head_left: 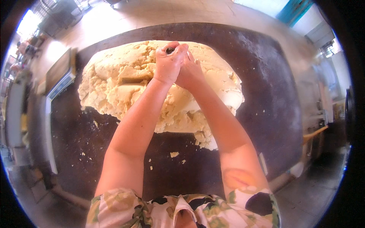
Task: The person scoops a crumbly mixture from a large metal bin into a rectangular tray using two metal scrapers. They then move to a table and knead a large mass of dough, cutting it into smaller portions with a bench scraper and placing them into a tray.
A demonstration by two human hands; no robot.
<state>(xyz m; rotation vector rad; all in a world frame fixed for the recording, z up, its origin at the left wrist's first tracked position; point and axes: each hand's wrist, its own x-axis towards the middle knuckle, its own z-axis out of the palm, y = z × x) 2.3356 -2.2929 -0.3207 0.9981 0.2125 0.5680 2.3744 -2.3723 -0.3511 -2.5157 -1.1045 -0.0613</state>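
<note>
- Fingers (183, 47) of both hands: curled in, hands pressed together over the dough.
- Left hand (166, 64): closed into a fist; a small dark round end (170, 50) shows at its top, gripped. The rest of that object is hidden, kind not determined.
- Right hand (189, 71): bent against the left one, side by side and touching. Whether it also grips the dark object: cannot tell.
- Dough (213, 72): large pale-yellow mass, on the far half of the bench (266, 91), beneath the hands and extending to both sides of them. Surface smoother at right, cracked and lumpy at left and centre.
- Straight-edged slot (134, 80) in the dough, just left of the hands.
- Near edge ragged; a broken lump (205, 140) juts toward the wearer, beside the right forearm (220, 110).
- Crumbs (174, 154) scattered on the dark bench, mostly on the near side, between and left of the forearms.
- Pale dusty smears on the bench surface, far right.
- Flat object with a blue edge (62, 85) at the left border of the bench; blurred.
- Wearer's patterned garment (163, 209) along the lower edge.
</note>
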